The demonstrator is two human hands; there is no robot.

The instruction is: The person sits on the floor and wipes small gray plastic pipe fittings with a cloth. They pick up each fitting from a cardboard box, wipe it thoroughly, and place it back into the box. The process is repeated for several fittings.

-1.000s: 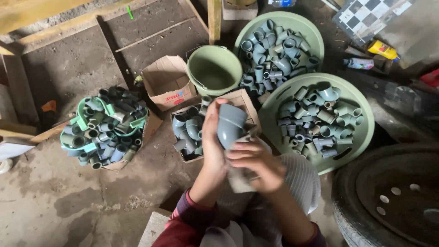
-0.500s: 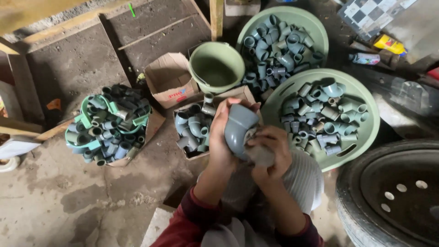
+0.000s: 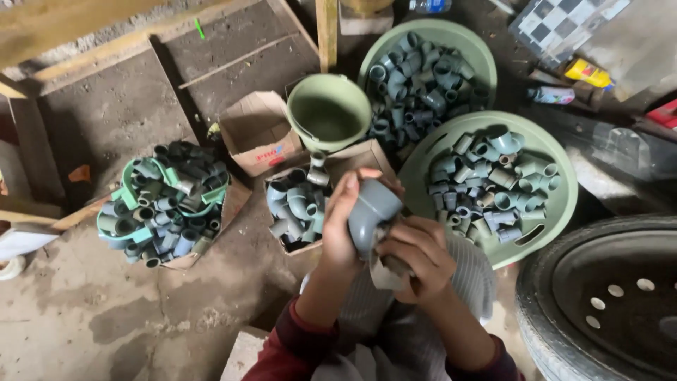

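1. Bare, stained concrete floor (image 3: 106, 310) lies under everything, with wooden beams along the top edge.
2. Centre of view: my left hand (image 3: 340, 229) is wrapped closed around one grey pipe elbow (image 3: 371, 212), thumb and fingers clamped on its sides, one open end pointing up toward 12 o'clock.
3. My right hand (image 3: 417, 257) is curled shut on a grey scrap of cloth or paper (image 3: 384, 274), pressed against the elbow's lower end.
4. At 10 o'clock, just beside my hands, one open cardboard box (image 3: 356, 156) holds about a dozen grey fittings.
5. Two green basins sit at 1 and 3 o'clock: the far basin (image 3: 451, 32) and the near basin (image 3: 560, 204), both heaped with fittings.
6. One empty green bucket (image 3: 328, 111) stands at 12 o'clock, a second cardboard box (image 3: 259, 134) beside it.
7. At 9 o'clock, well apart, a green basket (image 3: 166, 204) overflows with fittings.
8. One tyre (image 3: 543, 331) lies at 4 o'clock.
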